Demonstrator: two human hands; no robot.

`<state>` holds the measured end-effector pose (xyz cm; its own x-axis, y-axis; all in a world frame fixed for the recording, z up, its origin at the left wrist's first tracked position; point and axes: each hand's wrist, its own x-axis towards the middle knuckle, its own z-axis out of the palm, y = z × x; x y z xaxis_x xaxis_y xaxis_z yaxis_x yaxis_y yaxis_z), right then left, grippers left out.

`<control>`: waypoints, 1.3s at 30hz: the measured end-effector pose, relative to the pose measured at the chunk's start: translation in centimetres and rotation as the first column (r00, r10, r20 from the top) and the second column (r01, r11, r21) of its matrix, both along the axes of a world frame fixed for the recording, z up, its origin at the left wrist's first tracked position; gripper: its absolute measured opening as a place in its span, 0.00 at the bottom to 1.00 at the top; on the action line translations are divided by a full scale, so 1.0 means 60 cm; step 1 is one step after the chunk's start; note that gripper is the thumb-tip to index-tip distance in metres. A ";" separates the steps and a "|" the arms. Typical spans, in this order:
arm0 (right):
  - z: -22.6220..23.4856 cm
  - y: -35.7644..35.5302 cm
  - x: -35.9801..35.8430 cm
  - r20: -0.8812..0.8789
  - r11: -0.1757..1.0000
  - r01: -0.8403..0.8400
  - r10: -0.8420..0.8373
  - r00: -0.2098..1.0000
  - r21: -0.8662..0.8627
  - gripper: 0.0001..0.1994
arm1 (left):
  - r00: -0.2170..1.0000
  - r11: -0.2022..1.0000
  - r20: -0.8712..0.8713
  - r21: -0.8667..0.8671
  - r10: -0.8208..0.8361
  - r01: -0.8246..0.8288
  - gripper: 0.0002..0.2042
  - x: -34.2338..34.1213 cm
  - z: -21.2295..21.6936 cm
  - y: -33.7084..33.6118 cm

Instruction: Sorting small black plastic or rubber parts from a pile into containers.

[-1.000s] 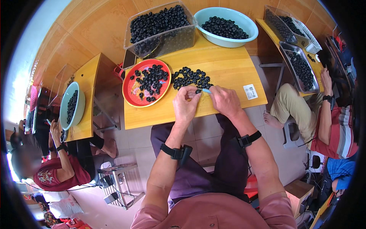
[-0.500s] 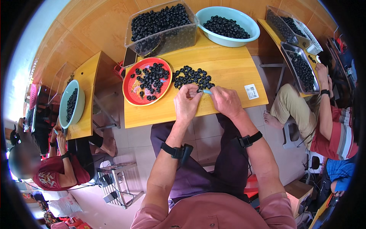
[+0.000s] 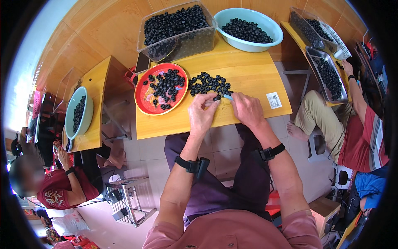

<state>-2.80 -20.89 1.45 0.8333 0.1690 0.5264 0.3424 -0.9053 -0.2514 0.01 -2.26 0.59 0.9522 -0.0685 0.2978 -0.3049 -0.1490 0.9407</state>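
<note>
Over the near part of the yellow table [image 3: 253, 74], my left hand [image 3: 201, 113] pinches a small black ring-shaped piece [image 3: 217, 98] between thumb and fingers. My right hand [image 3: 248, 108] is closed round a slim tool with a light-blue handle [image 3: 227, 97]. Its tip points at the black piece, though my fingers partly hide where they meet. Just beyond both hands lies a loose cluster of black ring-shaped pieces [image 3: 206, 84]. To the left sits a round red tray [image 3: 143, 94] with more of these pieces scattered on its patterned bottom.
At the table's back stand a clear plastic bin [image 3: 186, 47] and a light-blue basin [image 3: 244, 46], both full of black pieces. A white label [image 3: 273, 100] lies at right. Co-workers sit either side, by another blue basin [image 3: 87, 112] and a metal tray [image 3: 342, 98].
My hands stay almost in place; the blue-handled tool has tilted slightly, and more of the black piece shows. The co-worker on the right has reached farther forward beside the metal tray.
</note>
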 end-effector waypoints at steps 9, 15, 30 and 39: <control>0.003 0.001 -0.001 0.059 0.999 -0.008 0.009 0.998 -0.033 0.05 | 0.998 0.998 0.054 -0.060 -0.017 0.020 0.11 0.002 0.000 0.000; -0.003 -0.001 -0.002 0.012 1.000 0.004 -0.004 1.000 -0.016 0.06 | 0.986 0.998 -0.162 0.063 0.036 -0.026 0.11 0.001 0.004 0.000; 0.004 0.000 -0.003 0.077 0.998 -0.020 0.024 0.997 -0.052 0.05 | 0.992 0.984 0.112 0.158 0.061 -0.078 0.13 -0.004 0.016 -0.006; 0.012 0.002 -0.006 0.107 0.996 -0.082 0.085 0.991 -0.039 0.07 | 0.976 0.974 0.204 0.196 0.075 -0.116 0.15 -0.005 0.013 -0.016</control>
<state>-3.14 -20.75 2.16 0.7541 0.2551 0.6052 0.4405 -0.8800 -0.1779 -0.27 -3.20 1.38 0.8824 -0.0589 0.4668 -0.4535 -0.3704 0.8106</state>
